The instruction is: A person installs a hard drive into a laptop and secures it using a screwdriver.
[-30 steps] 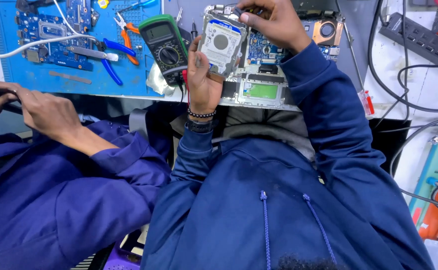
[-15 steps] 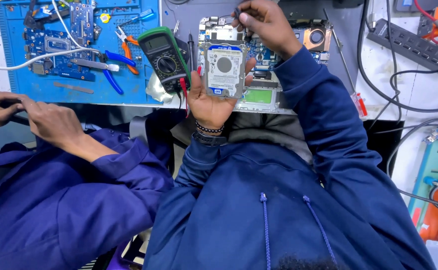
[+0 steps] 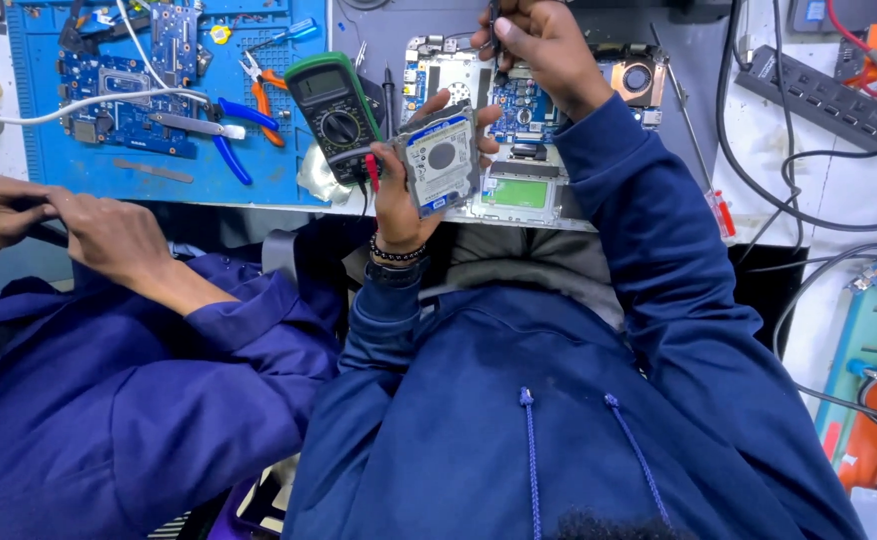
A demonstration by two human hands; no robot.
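While the left hand (image 3: 399, 195) grips a small hard drive (image 3: 442, 160) by its lower edge, thumb on one side and fingers wrapped behind, the drive stands tilted with its labelled face up toward the camera, lifted just above the near edge of the tabletop (image 3: 759, 150). A beaded bracelet (image 3: 397, 253) circles that wrist. Further back, the right hand (image 3: 544, 40) is closed around a slim dark tool (image 3: 495, 30), its tip pointing down at an opened laptop chassis (image 3: 529, 130) whose blue circuit board (image 3: 521, 105), copper-coloured fan (image 3: 637, 78) and green-tinted touchpad underside (image 3: 515, 193) lie exposed.

Just left of the drive, a green multimeter (image 3: 331, 105) rests at the edge of a blue work mat (image 3: 49, 175). On that mat lie a second circuit board (image 3: 119, 95), blue-handled pliers (image 3: 209, 130) and orange-handled cutters (image 3: 259, 85); a white cable (image 3: 79, 103) runs across them. A red-handled screwdriver (image 3: 709, 170) lies right of the chassis, and a black power strip (image 3: 824, 95) sits at the far right with dark cables looping near it.

At the left, another person in a blue sleeve (image 3: 159, 400) keeps both hands (image 3: 69, 220) at the tabletop's near edge; what they hold cannot be made out.
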